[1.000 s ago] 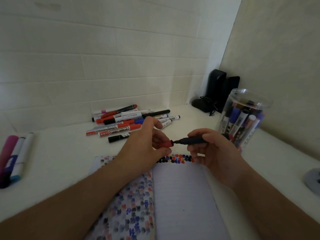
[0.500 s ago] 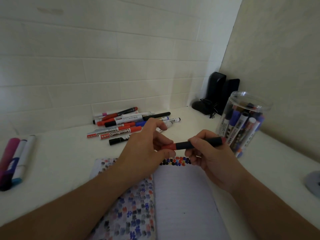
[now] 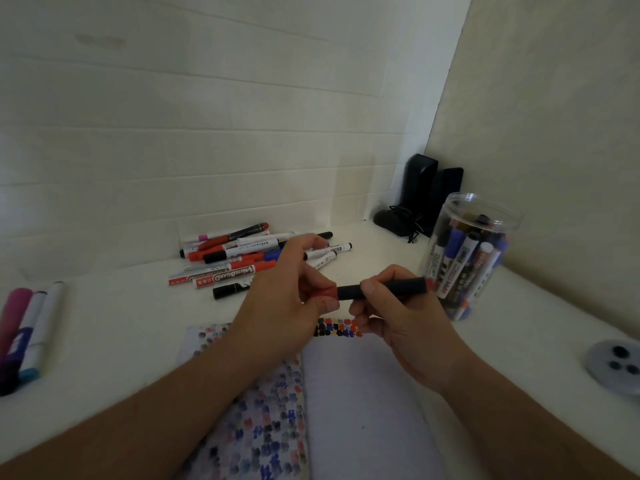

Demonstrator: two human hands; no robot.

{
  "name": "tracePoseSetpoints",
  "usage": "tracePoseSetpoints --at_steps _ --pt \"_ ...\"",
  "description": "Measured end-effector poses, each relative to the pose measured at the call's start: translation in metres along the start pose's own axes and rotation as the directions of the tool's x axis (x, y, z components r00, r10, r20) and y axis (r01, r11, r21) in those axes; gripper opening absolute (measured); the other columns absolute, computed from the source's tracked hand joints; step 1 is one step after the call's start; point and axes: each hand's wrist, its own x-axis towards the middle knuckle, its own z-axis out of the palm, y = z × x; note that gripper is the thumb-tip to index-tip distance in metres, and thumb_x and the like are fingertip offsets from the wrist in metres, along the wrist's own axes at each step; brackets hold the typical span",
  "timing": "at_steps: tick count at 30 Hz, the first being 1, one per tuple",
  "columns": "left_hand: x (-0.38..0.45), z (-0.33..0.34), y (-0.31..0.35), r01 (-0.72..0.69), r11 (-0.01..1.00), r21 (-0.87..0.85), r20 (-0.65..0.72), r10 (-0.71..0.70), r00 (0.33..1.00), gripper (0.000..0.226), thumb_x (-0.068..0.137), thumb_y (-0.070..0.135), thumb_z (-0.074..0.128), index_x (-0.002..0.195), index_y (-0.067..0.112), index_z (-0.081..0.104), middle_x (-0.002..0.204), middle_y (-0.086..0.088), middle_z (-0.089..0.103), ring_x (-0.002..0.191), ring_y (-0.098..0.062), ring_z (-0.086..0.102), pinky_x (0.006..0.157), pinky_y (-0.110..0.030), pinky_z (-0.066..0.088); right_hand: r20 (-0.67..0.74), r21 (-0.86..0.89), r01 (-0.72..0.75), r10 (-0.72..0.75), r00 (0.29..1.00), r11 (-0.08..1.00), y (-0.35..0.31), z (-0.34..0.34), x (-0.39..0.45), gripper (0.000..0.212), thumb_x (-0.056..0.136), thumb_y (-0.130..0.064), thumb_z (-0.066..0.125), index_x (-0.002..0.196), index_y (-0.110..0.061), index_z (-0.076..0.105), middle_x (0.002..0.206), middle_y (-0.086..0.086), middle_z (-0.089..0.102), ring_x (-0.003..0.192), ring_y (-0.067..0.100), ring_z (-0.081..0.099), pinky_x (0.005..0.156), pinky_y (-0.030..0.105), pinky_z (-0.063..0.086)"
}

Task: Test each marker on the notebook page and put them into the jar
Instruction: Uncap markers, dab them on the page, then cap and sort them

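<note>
Both hands pinch one marker (image 3: 381,292) | left hand (image 3: 291,306) hides red cap | right hand (image 3: 398,317) covers mid-barrel

Both hands (image 3: 287,303) (image 3: 401,317) in pinching grip

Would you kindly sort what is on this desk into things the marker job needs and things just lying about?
Job:
marker, held by left hand and right hand
marker pile
notebook
jar

Lying about:
black speakers
grey round object
</note>
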Motion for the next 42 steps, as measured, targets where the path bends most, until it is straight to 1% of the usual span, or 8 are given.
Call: tracePoseSetpoints --at_steps 4,9,13,18,27,33,38,42 --pt "-0.001 0.003 -0.001 -0.013 0.996 -0.087 0.041 0.017 0.999 0.06 0.086 0.028 0.08 0.125 0.051 0.04 0.099 0.021 0.074 0.09 0.004 0.07 0.08 -0.023 0.06 0.033 -0.232 0.106 -0.101 0.994 0.967 -0.005 0.016 -0.002 0.007 0.098 -0.007 0.067 0.104 -0.009 0.064 0.089 0.007 0.073 0.082 0.021 0.072 0.077 0.037 0.062" --pt "-0.001 0.007 -0.018 0.021 0.999 -0.03 0.159 -0.016 0.987 0.077 0.081 0.043 0.082 0.137 0.057 0.031 0.128 0.026 0.059 0.116 0.007 0.056 0.094 -0.023 0.053 -0.001 -0.436 0.163 -0.181 0.983 0.885 -0.03 0.004 0.0 0.011 0.107 -0.016 0.051 0.108 -0.022 0.059 0.099 -0.002 0.074 0.09 0.017 0.072 0.079 0.04 0.06" --pt "-0.003 0.011 -0.022 -0.027 0.997 0.071 0.221 0.011 0.975 0.058 0.088 0.043 0.073 0.135 0.05 0.039 0.117 0.028 0.058 0.111 0.011 0.052 0.098 -0.022 0.05 -0.128 -0.525 0.188 -0.295 0.947 0.83 -0.081 -0.036 0.006 0.013 0.11 -0.02 0.045 0.115 -0.03 0.052 0.065 0.002 0.062 0.052 0.013 0.055 0.051 0.027 0.047" --pt "-0.006 0.013 -0.021 -0.067 0.987 0.147 0.265 0.026 0.964 0.044 0.092 0.039 0.067 0.127 0.052 0.044 0.107 0.027 0.058 0.106 0.008 0.051 0.096 -0.024 0.048 -0.352 -0.725 0.051 -0.434 0.829 0.687 -0.14 -0.104 0.024 0.012 0.1 -0.038 0.066 0.092 -0.03 0.06 0.075 0.002 0.067 0.061 0.019 0.058 0.057 0.033 0.047" --pt "-0.007 0.01 -0.021 -0.041 0.99 0.131 0.236 0.009 0.972 0.048 0.091 0.035 0.069 0.13 0.049 0.045 0.105 0.024 0.06 0.102 0.005 0.056 0.093 -0.024 0.051 -0.23 -0.887 -0.087 -0.272 0.935 0.453 -0.165 -0.146 0.042 0.023 0.091 -0.028 0.078 0.108 -0.035 0.063 0.093 -0.008 0.07 0.073 0.028 0.07 0.058 0.032 0.049" --pt "-0.006 0.009 -0.022 -0.018 0.992 0.123 0.229 -0.01 0.973 0.052 0.09 0.035 0.071 0.132 0.048 0.044 0.104 0.024 0.061 0.102 0.005 0.057 0.094 -0.025 0.051 -0.211 -0.924 -0.05 -0.397 0.893 0.378 -0.145 -0.129 0.055 0.039 0.096 -0.028 0.073 0.124 -0.031 0.047 0.098 -0.013 0.065 0.073 0.013 0.065 0.061 0.023 0.044" --pt "-0.007 0.008 -0.023 -0.015 0.993 0.114 0.213 -0.01 0.977 0.054 0.09 0.034 0.072 0.133 0.049 0.042 0.104 0.023 0.062 0.103 0.005 0.057 0.092 -0.024 0.05 -0.17 -0.968 -0.121 -0.216 0.961 0.22 -0.121 -0.121 0.07 0.012 0.1 -0.034 0.063 0.111 -0.036 0.062 0.11 -0.002 0.072 0.092 0.018 0.066 0.079 0.035 0.054" --pt "-0.006 0.009 -0.023 -0.014 0.993 0.119 0.221 -0.013 0.975 0.054 0.091 0.034 0.071 0.133 0.049 0.041 0.104 0.023 0.061 0.102 0.005 0.056 0.093 -0.024 0.051 -0.195 -0.955 -0.189 -0.007 0.981 0.229 -0.122 -0.114 0.072 0.035 0.109 -0.041 0.041 0.139 -0.038 0.059 0.125 0.002 0.069 0.104 0.025 0.065 0.096 0.044 0.054"
